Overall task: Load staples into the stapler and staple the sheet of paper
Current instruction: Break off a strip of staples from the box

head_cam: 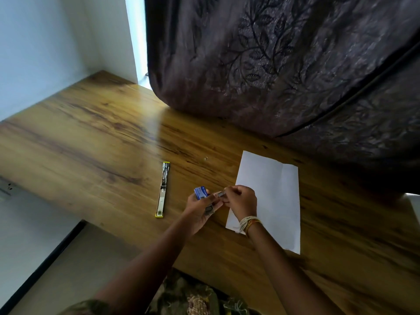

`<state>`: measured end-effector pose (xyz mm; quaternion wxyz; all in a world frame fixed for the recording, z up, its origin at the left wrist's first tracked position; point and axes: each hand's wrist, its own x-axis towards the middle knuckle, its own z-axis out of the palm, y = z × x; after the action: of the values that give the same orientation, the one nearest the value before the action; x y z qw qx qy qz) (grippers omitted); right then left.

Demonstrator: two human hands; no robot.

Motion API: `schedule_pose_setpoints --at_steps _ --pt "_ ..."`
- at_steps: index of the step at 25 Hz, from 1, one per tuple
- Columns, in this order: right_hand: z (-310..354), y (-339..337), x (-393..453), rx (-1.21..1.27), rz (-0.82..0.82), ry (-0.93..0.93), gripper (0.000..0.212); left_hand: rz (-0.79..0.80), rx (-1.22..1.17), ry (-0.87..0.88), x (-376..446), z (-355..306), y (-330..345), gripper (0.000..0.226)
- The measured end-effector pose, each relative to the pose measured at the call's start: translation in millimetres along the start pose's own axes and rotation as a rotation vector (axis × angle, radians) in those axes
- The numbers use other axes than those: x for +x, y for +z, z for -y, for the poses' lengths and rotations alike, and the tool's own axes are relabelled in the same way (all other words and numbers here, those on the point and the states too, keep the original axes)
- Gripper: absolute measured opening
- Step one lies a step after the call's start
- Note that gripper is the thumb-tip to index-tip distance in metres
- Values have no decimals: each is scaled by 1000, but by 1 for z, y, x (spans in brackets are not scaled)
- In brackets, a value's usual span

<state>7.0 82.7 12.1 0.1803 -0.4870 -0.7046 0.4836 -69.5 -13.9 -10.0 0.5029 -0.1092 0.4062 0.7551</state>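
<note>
Near the front edge of the wooden surface (91,133), a blue staple box (201,192) is held in the left hand (201,210), its fingers closed around it. A strip of staples (221,193) is pinched between the fingers of the right hand (241,201), just beside the box. The stapler (163,189) is laid fully open and flat, left of the hands and apart from them. The paper (272,192) is spread flat to the right, partly under the right hand. A dark curtain (284,64) is draped over the far edge.
</note>
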Motion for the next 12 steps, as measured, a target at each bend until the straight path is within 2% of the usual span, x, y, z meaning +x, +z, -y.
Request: schedule_pose_setpoints --at_steps 7,10,12 --pt "-4 -7 14 -165 -41 90 27 -17 -34 -50 -1 -3 -1 51" --pt "-8 -7 16 -256 -29 16 29 -4 -31 -51 -1 -3 -2 54" --pt "-3 -10 12 -218 -17 -86 18 2 -19 -49 -1 -4 -2 52"
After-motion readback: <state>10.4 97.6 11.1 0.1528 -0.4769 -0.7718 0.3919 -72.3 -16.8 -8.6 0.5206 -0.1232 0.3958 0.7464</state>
